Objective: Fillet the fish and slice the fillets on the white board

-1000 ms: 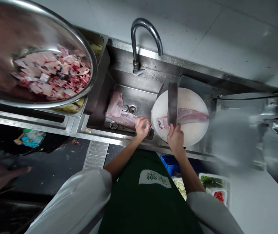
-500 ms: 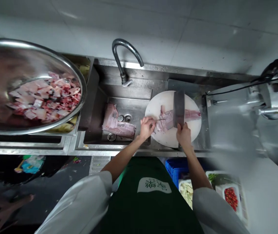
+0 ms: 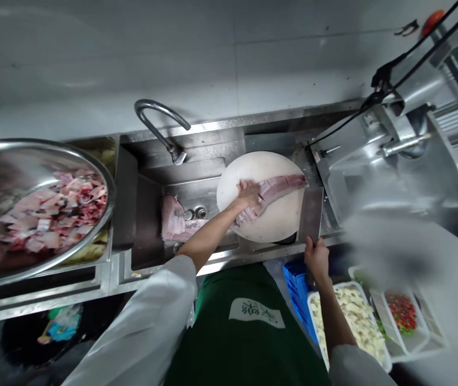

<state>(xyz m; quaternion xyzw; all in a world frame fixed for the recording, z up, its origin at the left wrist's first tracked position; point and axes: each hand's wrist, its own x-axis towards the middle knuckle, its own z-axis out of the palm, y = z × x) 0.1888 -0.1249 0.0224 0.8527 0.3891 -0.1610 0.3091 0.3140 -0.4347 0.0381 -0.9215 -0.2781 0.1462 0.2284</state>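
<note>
Now cleaver [image 3: 311, 214] off fillet [image 3: 271, 194], beside board [image 3: 277, 222].

Pale tiled wall [image 3: 229, 59] behind a steel sink [image 3: 148, 214]; curved tap [image 3: 160, 120] above; dark floor [image 3: 12, 343] below.

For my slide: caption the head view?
Left hand steadies fish fillet on round board; right hand holds cleaver aside.

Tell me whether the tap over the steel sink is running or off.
Off: no water stream shows below the curved steel tap, and its spout hangs over the sink with nothing falling.
</note>
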